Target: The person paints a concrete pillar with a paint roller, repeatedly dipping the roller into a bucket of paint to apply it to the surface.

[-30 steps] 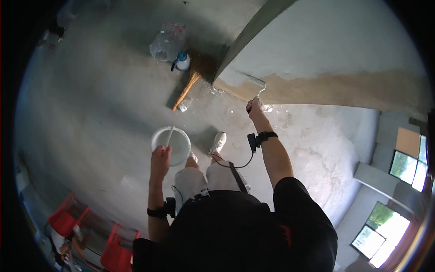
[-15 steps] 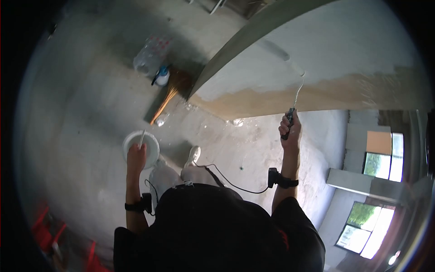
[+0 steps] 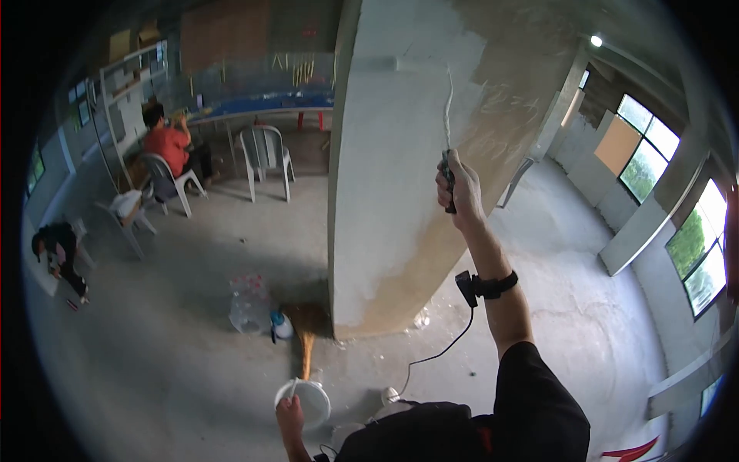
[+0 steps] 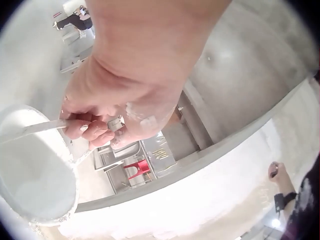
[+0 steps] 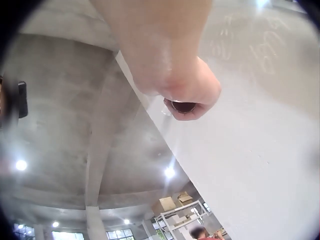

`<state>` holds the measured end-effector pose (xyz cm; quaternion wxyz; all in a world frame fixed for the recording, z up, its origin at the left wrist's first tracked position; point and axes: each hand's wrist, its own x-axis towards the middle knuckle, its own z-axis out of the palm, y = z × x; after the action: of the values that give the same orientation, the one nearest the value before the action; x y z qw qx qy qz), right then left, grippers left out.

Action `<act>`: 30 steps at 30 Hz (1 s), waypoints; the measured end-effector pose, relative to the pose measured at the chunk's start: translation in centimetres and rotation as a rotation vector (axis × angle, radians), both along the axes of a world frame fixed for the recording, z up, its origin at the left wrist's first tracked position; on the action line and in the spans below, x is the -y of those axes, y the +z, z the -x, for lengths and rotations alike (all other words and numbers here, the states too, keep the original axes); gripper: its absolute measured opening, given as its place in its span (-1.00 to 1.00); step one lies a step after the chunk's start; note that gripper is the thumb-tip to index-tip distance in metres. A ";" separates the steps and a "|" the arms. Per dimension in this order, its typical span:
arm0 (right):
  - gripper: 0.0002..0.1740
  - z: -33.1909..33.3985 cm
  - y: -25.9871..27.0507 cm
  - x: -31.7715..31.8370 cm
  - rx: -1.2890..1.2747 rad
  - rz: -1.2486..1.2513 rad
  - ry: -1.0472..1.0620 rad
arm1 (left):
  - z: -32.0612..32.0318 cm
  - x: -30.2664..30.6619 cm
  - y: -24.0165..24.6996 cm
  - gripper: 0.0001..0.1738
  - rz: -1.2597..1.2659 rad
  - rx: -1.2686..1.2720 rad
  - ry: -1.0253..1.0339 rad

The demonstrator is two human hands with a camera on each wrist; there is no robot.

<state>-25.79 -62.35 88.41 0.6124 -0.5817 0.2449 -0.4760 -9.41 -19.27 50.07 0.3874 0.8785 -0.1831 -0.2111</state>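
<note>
My right hand point(image 3: 462, 189) grips the dark handle of a paint roller, fingers curled round it. The roller's paint-spattered rod point(image 3: 448, 108) reaches up, and its pale sleeve point(image 3: 385, 64) lies across the upper wall face point(image 3: 385, 192), partly coated whitish grey over bare tan. In the right wrist view, the handle's butt end point(image 5: 184, 107) shows below the palm. Low at my left side, my left hand point(image 3: 290, 420) holds a white bucket point(image 4: 74, 187) by its bail handle point(image 4: 35, 130). Pale paint fills part of the bucket, and white smears mark the hand.
A straw broom point(image 3: 306, 350), a spray bottle point(image 3: 282, 325) and a clear plastic pack point(image 3: 248, 308) are on the floor by the wall's foot. Further back, a person in red point(image 3: 171, 146) sits near plastic chairs point(image 3: 265, 150) and a blue-topped table point(image 3: 269, 102). A cable point(image 3: 443, 350) hangs from my right wrist.
My right hand has carried the roller from low on the wall up to its upper part. The head view has tilted up; my left hand still holds the bucket.
</note>
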 end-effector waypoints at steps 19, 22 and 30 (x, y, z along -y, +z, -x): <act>-0.55 -5.3 -4.5 0.0 0.073 0.018 -0.070 | -3.0 0.3 -0.1 -0.64 0.039 0.127 -0.018; -0.57 -4.9 -11.7 -1.3 0.054 -0.029 -0.121 | -3.3 0.5 -0.8 -0.62 0.027 0.132 -0.041; -0.58 -0.5 -22.9 -3.9 0.021 -0.154 -0.205 | -3.1 1.5 -0.6 -0.52 -0.111 0.215 -0.130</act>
<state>-25.31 -58.41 65.56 0.6059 -0.5001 0.3325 -0.5218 -6.29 -20.80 49.50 0.3020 0.9024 -0.2682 -0.1502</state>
